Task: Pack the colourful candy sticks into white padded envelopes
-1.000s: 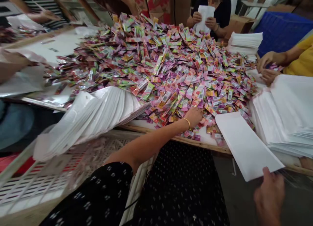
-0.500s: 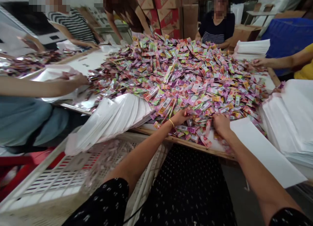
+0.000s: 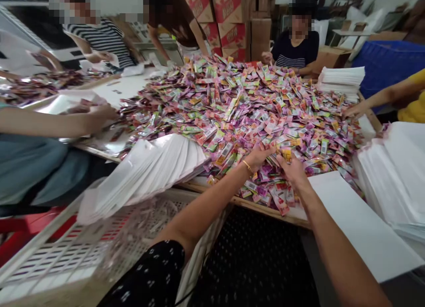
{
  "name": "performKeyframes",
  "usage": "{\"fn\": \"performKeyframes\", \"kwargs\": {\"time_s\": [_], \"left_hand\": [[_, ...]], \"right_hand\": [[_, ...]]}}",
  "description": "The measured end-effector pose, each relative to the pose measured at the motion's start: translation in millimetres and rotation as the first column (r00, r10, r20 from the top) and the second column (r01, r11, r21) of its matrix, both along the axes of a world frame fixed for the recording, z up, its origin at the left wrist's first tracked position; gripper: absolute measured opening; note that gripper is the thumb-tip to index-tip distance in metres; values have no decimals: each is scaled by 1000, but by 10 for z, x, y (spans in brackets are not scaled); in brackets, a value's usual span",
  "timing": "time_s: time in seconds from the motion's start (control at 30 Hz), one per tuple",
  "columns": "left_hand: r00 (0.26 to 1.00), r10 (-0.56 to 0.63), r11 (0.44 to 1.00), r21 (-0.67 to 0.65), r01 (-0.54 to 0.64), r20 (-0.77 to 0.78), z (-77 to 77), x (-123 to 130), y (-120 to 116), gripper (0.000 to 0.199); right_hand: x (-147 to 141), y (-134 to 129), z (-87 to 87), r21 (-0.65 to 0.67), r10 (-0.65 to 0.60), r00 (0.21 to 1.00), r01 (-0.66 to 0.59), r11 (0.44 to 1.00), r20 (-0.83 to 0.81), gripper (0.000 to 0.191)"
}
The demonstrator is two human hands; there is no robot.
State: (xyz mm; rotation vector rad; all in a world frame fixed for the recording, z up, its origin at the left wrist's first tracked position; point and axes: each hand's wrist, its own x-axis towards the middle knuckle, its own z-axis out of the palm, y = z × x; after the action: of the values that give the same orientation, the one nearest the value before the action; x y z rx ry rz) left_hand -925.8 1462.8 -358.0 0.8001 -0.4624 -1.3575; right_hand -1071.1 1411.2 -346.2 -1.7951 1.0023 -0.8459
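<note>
A broad heap of small colourful packets (image 3: 232, 103) in pink, purple, green and yellow covers the table. At its near edge, my left hand (image 3: 258, 160), with a gold bracelet at the wrist, has its fingers closed round some packets. Close on its right is my right hand (image 3: 292, 166), thumb up, gripping packets with a yellow one (image 3: 286, 154) at its fingertips. The packets between both hands nearly touch, and my palms hide part of them. Loose packets (image 3: 280, 198) lie below my hands by the wooden table edge (image 3: 270, 209).
Fanned white bags (image 3: 159, 163) lie left, above a white plastic basket (image 3: 66, 254). On the right are a white sheet (image 3: 358, 223) and a stack of white bags (image 3: 395, 165). Co-workers' hands reach in at left (image 3: 102, 112) and right (image 3: 353, 111). Cartons (image 3: 232, 36) stand behind.
My hands have come closer together, the right one moving left and turning thumb up with packets in it. The co-worker's hand at right reaches lower into the heap.
</note>
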Motion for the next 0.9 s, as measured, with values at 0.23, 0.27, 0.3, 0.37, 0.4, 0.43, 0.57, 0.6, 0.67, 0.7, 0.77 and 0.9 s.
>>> {"fn": "performKeyframes", "kwargs": {"time_s": [0.23,0.27,0.3,0.37,0.4,0.43,0.57,0.6,0.67,0.7,0.77,0.9], "left_hand": [[960,-278,960,16,279,-25,-165,-38,108,17],[953,-301,952,39,302,-33,-178,-10,121,15],[948,-315,947,61,317,-35,-184,21,135,15],[946,-323,941,98,324,-24,-173,85,159,17],[946,-325,939,113,324,-12,-158,109,166,18],[944,-330,936,130,327,1,-137,122,167,19],[946,-321,930,207,304,51,-40,22,86,18],[955,-286,940,213,265,74,-19,-25,49,18],[973,-191,967,196,164,131,28,-89,-24,18],[978,-147,976,181,120,147,58,-90,-52,20],[993,-36,987,162,18,110,139,-21,-74,23],[974,227,951,219,-217,-22,293,141,36,23]], "right_hand": [[-155,107,-106,484,-247,931,91,870,269,43],[-197,102,-101,497,-264,920,92,863,289,40],[-243,91,-93,505,-275,914,93,858,299,38],[-331,64,-68,522,-250,936,88,848,249,35],[-362,55,-55,532,-210,960,81,843,187,35],[-380,54,-40,542,-159,980,72,837,116,34],[-309,172,10,604,-33,998,-1,797,46,19],[-278,220,19,625,-18,996,-41,780,88,18],[-241,305,28,672,4,985,-120,731,172,21],[-242,334,29,696,1,980,-141,704,198,24],[-274,353,22,728,-52,971,-138,672,232,29],[-333,304,-18,671,-198,929,-70,739,314,33]]}}
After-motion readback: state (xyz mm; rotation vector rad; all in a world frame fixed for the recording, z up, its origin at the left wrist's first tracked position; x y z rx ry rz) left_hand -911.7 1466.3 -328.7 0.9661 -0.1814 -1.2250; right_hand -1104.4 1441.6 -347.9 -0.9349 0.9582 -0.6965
